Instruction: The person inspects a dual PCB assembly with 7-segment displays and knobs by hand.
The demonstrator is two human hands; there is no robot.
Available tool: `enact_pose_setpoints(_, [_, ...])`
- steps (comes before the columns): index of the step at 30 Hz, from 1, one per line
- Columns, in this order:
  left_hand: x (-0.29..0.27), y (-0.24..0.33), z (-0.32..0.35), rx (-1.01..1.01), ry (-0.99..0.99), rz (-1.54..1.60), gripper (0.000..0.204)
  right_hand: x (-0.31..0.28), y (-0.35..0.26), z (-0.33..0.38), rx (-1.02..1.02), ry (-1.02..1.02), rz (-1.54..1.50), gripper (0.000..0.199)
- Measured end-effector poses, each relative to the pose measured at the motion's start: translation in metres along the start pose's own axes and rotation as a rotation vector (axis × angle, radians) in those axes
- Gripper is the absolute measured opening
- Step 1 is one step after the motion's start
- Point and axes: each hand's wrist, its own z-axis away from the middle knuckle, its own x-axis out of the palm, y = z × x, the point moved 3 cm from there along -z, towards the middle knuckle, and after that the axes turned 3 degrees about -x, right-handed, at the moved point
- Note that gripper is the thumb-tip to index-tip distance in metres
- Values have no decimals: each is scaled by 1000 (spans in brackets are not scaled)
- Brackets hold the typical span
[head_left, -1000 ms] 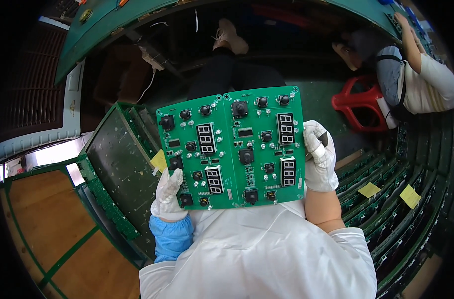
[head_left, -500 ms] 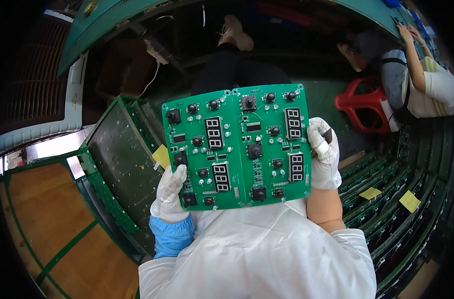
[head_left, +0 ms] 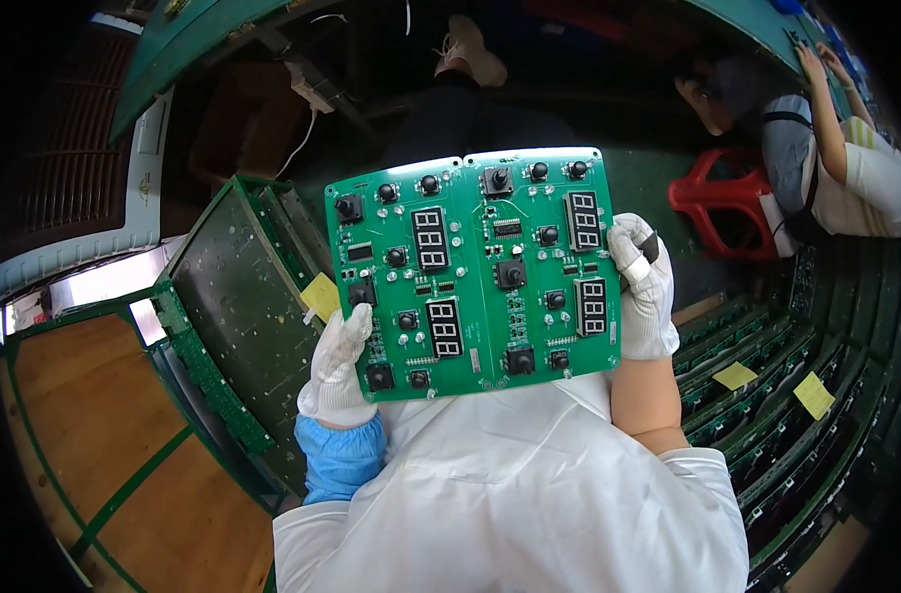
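A wide green circuit board (head_left: 477, 351), scored down the middle into two like halves, is held up before my chest. Black push buttons, small clear LEDs and several three-digit displays cover its face. My left hand (head_left: 340, 361), white-gloved with a blue sleeve cover at the wrist, grips the lower left edge, thumb on the front. At the right edge my right hand (head_left: 643, 287), gloved too, is closed on the board. A dark, pointed thing (head_left: 650, 247) pokes out between its fingers; its kind does not show. The fingers behind the board are hidden.
Racks of upright circuit boards (head_left: 767, 445) with yellow notes stand at my right. A dark green panel (head_left: 238, 257) and a wood-bottomed rack (head_left: 104, 435) are at my left. Beyond a red stool (head_left: 717, 203), a co-worker (head_left: 856, 188) works at a green bench.
Both hands have raised the board slightly in the picture, and its far edge looks tipped a little. The grips on its sides are the same.
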Motion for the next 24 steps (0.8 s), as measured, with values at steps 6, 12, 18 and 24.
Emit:
enact_pose_setpoints(6, [7,0,-7,-152,179,127,34,-2,1,0,16,-19,-8,13])
enact_pose_setpoints(12, [3,-2,-6,-122,263,92,34,-4,2,0,23,-8,-51,12])
enact_pose_setpoints(18, [12,-1,-10,-203,234,144,32,-4,3,0,22,17,-72,12])
enact_pose_setpoints(24, [4,-4,-5,-140,374,47,29,-2,3,0,37,25,-86,13])
